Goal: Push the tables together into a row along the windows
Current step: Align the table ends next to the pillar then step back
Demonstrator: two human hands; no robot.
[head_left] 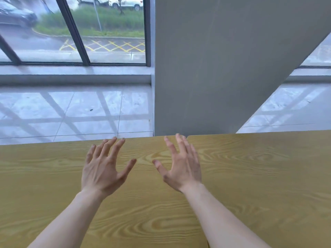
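Your left hand [103,169] and right hand [180,167], fingers spread and empty, hover over the left table [53,176], its far edge just beyond your fingertips, window-side.

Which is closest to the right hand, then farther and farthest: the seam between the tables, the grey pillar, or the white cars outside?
From the right hand:
1. Seam between the wooden tables, by its fingertips.
2. Grey concrete pillar, behind the tables.
3. White cars, outside, top.

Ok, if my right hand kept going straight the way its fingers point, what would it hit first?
Probably the grey concrete pillar. The right hand is open above the wooden tabletop, fingers aimed past its far edge toward the pillar's base. Depth is unclear, so the gap can't be judged.
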